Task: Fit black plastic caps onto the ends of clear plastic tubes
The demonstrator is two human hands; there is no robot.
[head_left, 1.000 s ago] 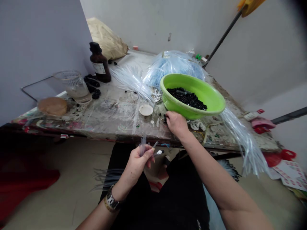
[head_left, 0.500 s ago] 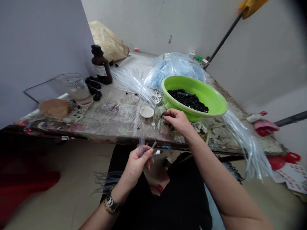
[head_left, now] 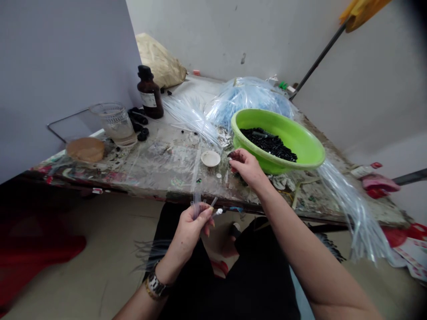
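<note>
My left hand (head_left: pixel 191 229) is closed round a small bunch of clear plastic tubes (head_left: pixel 197 202), held upright below the table's front edge; one tube tip shows white. My right hand (head_left: pixel 245 166) hovers over the table beside the green basin (head_left: pixel 283 144), fingers curled on several small black pieces. The basin holds a heap of black pieces (head_left: pixel 268 144). A small white dish (head_left: pixel 211 158) lies just left of my right hand.
Bundles of clear tubing (head_left: pixel 247 95) lie behind the basin and hang off the right edge (head_left: pixel 353 204). A brown bottle (head_left: pixel 150 93), a glass jar (head_left: pixel 115 122), a brown lid (head_left: pixel 85 149) and a tan sack (head_left: pixel 160 62) stand at the left and back.
My right hand has lifted off the tabletop by the basin and turned palm up, black pieces in its fingers. The left hand has barely moved with the tubes.
</note>
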